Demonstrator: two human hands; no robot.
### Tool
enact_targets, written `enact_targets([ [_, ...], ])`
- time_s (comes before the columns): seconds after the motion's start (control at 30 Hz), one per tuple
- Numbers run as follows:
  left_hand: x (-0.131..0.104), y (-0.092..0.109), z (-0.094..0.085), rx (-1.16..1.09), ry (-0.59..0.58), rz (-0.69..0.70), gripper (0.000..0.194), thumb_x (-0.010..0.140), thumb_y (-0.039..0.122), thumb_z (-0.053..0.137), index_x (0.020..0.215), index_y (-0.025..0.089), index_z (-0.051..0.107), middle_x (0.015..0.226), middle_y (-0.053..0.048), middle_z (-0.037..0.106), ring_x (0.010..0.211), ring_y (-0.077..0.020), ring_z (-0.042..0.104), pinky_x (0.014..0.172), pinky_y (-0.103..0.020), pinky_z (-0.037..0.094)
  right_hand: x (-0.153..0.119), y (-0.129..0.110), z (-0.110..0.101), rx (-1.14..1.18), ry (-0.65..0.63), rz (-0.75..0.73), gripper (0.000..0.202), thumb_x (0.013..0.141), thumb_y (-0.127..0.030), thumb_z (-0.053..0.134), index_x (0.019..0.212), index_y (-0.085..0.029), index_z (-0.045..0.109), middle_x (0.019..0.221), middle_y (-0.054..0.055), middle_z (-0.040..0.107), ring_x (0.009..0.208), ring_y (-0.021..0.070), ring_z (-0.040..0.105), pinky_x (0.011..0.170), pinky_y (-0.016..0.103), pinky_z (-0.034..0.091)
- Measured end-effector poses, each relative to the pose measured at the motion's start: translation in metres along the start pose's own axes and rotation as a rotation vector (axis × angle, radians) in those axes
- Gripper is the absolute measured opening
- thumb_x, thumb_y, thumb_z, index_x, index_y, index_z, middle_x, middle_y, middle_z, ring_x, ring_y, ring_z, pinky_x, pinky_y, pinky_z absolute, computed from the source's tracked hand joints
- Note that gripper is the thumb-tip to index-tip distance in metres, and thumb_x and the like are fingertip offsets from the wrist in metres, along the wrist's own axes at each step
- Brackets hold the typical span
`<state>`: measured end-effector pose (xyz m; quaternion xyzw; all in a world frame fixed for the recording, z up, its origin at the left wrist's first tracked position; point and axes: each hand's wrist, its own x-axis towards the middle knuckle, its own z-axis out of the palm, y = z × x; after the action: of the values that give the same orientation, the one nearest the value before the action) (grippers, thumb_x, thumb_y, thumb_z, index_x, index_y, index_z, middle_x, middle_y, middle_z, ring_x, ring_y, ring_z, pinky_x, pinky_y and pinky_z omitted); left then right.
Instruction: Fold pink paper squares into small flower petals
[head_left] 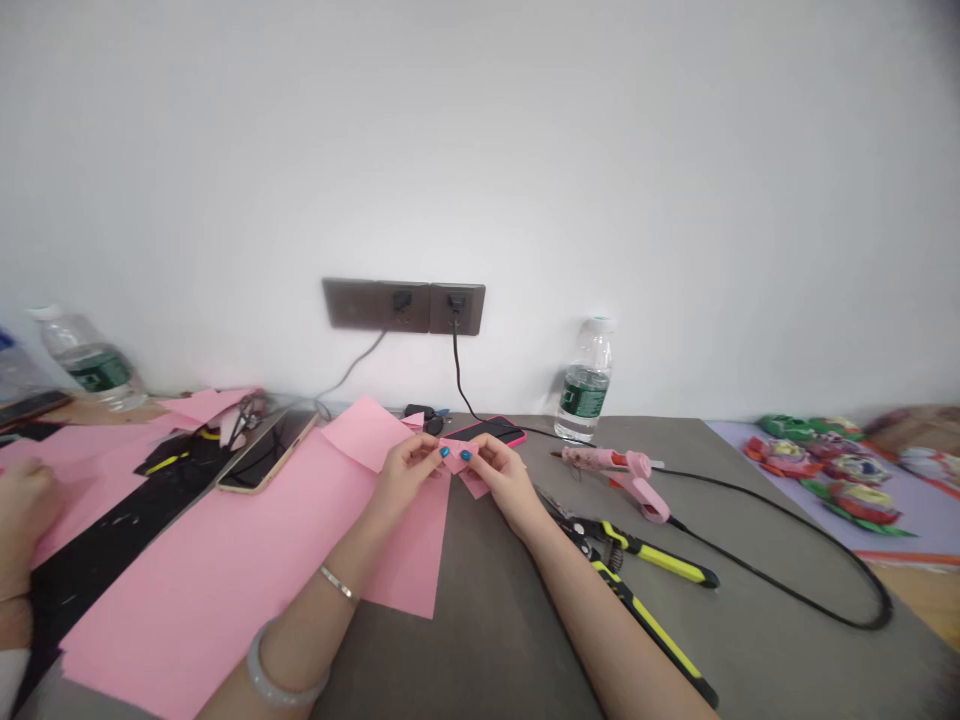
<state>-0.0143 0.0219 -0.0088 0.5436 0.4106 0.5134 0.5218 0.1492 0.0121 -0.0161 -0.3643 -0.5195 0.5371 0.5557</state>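
Between my two hands is a small folded piece of pink paper (454, 460), pinched from both sides. My left hand (409, 470) grips its left part with thumb and fingers, over the edge of large pink sheets (225, 560). On the other side my right hand (504, 478) pinches the right part, the thumb lying on top. A loose pink scrap (475, 487) shows just below the fingers. Behind the hands lies a phone with a pink case (501, 430), partly hidden. Right of my right wrist are pliers with yellow and black handles (660, 560).
A pink glue gun (611, 460) lies on the right with its black cable looping forward. A water bottle (585, 385) stands against the wall. Another phone (270, 450) rests on the pink sheets. Paper flowers (832, 465) sit far right. Another person's hand (30, 505) is at far left.
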Motion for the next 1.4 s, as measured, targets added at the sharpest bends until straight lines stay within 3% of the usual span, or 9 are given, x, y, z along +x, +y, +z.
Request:
enact_targets([
  [0.2,0.0023,-0.0021,-0.0011,0.014,0.029,0.019,0.029,0.072,0.04,0.073,0.087,0.016,0.069,0.08,-0.003,0.068,0.066,-0.0143,0.062,0.06,-0.025,0.052,-0.0004,-0.0016,-0.0011,-0.061,0.016,0.021,0.035,0.072,-0.052,0.074,0.074,-0.021,0.058,0.067,-0.002,0.058,0.06,0.0137,0.053,0.058,0.026,0.042],
  [0.53,0.0006,-0.0023,0.0009,0.029,0.103,0.066,0.026,0.071,0.032,0.073,0.09,0.018,0.063,0.093,-0.004,0.065,0.077,-0.0149,0.064,0.069,-0.026,0.051,0.0002,0.0024,-0.0011,-0.042,0.016,0.051,0.036,0.071,-0.052,0.076,0.076,-0.021,0.057,0.068,-0.001,0.063,0.065,0.0165,0.062,0.063,0.028,0.048],
  [0.8,-0.0015,0.0031,0.0033,0.02,0.084,0.102,0.02,0.073,0.031,0.072,0.083,0.018,0.061,0.09,-0.003,0.063,0.083,-0.0169,0.065,0.073,-0.027,0.05,0.0026,0.0064,-0.0016,0.021,-0.007,0.014,0.032,0.07,-0.045,0.078,0.074,-0.021,0.057,0.074,-0.001,0.065,0.07,0.0164,0.063,0.072,0.031,0.051],
  [1.03,-0.0023,-0.0001,0.0045,0.028,0.075,0.109,0.015,0.075,0.027,0.07,0.081,0.018,0.06,0.087,-0.003,0.063,0.084,-0.0179,0.065,0.074,-0.028,0.052,0.0016,0.0066,-0.0027,-0.018,0.004,-0.001,0.032,0.071,-0.047,0.077,0.074,-0.022,0.057,0.072,0.0,0.064,0.069,0.0171,0.063,0.067,0.029,0.05],
  [1.4,-0.0024,-0.002,0.0054,0.03,0.066,0.096,0.017,0.074,0.02,0.068,0.09,0.018,0.062,0.097,-0.007,0.068,0.094,-0.0204,0.067,0.08,-0.032,0.053,0.0018,0.0061,-0.0018,-0.038,-0.002,-0.015,0.033,0.071,-0.047,0.076,0.075,-0.022,0.057,0.074,0.002,0.067,0.071,0.018,0.066,0.068,0.03,0.052],
])
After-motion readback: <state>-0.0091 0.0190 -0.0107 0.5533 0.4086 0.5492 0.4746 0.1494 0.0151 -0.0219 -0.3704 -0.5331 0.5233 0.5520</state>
